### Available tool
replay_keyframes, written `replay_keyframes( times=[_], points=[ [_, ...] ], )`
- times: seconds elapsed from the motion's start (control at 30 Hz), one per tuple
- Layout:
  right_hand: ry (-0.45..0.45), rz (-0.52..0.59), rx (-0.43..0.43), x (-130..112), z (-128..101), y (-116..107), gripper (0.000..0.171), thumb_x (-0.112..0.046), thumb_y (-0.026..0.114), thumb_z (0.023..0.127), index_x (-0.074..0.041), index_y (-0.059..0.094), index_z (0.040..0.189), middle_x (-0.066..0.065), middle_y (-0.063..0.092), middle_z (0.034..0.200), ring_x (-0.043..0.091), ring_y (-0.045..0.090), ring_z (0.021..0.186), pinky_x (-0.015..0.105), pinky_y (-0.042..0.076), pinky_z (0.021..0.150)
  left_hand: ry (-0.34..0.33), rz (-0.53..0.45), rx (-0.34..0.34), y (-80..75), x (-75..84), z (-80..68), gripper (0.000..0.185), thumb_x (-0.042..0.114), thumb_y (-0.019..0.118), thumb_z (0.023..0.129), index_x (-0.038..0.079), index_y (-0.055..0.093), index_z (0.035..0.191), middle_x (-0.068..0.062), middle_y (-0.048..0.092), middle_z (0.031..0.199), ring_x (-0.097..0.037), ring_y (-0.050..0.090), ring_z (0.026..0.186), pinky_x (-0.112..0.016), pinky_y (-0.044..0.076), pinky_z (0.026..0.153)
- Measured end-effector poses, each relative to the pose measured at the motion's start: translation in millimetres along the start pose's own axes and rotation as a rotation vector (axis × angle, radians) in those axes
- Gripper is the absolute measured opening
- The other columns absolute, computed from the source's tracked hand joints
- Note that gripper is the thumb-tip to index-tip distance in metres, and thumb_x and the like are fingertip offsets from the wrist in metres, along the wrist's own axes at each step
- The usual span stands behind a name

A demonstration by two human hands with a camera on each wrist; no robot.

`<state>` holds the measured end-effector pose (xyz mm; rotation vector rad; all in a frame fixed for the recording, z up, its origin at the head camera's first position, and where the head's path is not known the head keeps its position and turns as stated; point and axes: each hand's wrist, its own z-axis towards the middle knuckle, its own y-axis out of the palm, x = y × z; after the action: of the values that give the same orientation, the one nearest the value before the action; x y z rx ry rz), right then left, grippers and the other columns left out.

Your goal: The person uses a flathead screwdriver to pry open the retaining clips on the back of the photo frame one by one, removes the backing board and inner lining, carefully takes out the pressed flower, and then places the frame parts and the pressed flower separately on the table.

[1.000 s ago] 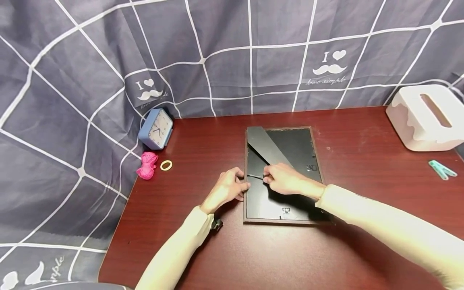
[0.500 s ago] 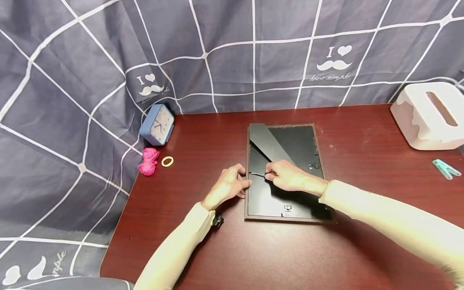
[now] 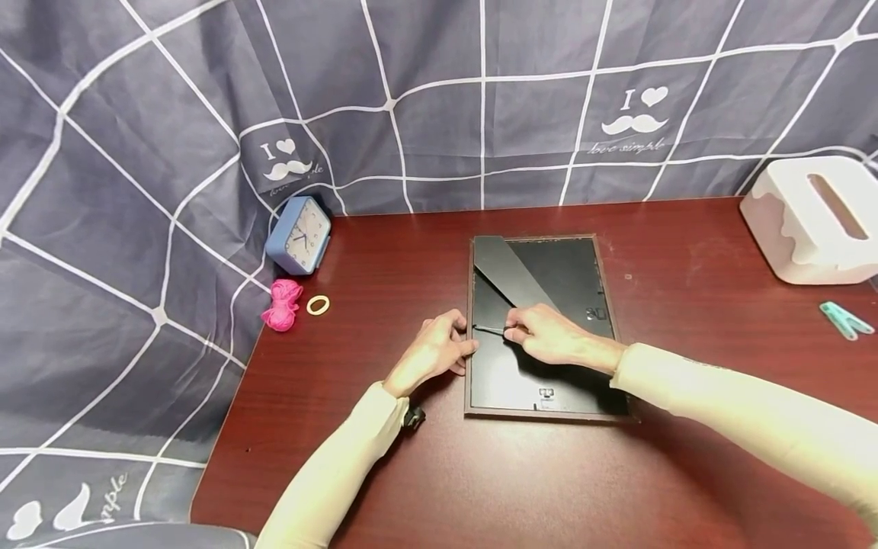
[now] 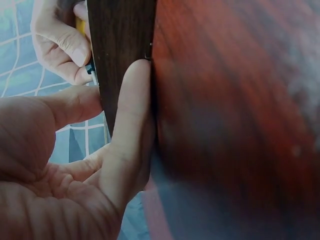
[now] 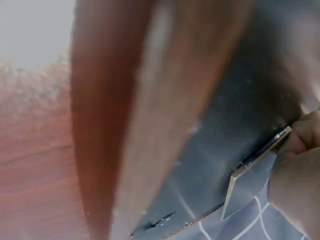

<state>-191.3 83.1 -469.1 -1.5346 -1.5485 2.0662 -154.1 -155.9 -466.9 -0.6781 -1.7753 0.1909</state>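
A dark picture frame (image 3: 549,418) lies on the table with its black back up and its easel leg (image 3: 507,267) slanting across it. My left hand (image 3: 439,347) holds the frame's left edge. In the left wrist view, the thumb (image 4: 77,105) touches the back side and a finger (image 4: 131,110) lies along the outer side. My right hand (image 3: 545,333) grips a screwdriver by its handle, mostly hidden; a bit of yellow handle (image 4: 80,26) shows in the left wrist view. The thin metal shaft (image 3: 488,330) points left, its tip at the frame's left inner edge.
A blue alarm clock (image 3: 299,235), pink yarn (image 3: 282,305) and a pale yellow ring (image 3: 318,297) sit at the left. A white tissue box (image 3: 809,229) and a turquoise clip (image 3: 847,320) are at the right. A grey curtain (image 3: 439,137) hangs behind the table.
The whole head view has shifted slightly. Both hands keep their places on the frame and the screwdriver, whose tip stays at the left inner edge.
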Motion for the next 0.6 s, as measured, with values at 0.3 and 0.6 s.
replay_keyframes(
  times=[0.3, 0.6],
  points=[
    [0.003, 0.003, 0.012, -4.2, 1.5, -0.7, 0.011, -0.011, 0.065, 0.104, -0.008, 0.070, 0.095, -0.005, 0.054, 0.070, 0.010, 0.047, 0.065, 0.027, 0.040, 0.063, 0.011, 0.014, -0.011, -3.8, 0.2, 1.9, 0.024, 0.008, 0.076, 0.101, 0.001, 0.061, 0.118, -0.015, 0.073, 0.089, -0.018, 0.075, 0.058, -0.033, 0.067, 0.058],
    [0.006, -0.005, -0.004, -6.7, 1.3, -0.7, 0.010, -0.011, 0.065, 0.104, -0.007, 0.071, 0.096, -0.004, 0.056, 0.071, 0.010, 0.048, 0.066, 0.027, 0.040, 0.063, 0.026, 0.011, -0.035, -2.0, -0.3, 1.2, 0.021, 0.008, 0.075, 0.101, 0.001, 0.060, 0.114, -0.013, 0.074, 0.087, -0.017, 0.075, 0.058, -0.034, 0.068, 0.059]
  ],
)
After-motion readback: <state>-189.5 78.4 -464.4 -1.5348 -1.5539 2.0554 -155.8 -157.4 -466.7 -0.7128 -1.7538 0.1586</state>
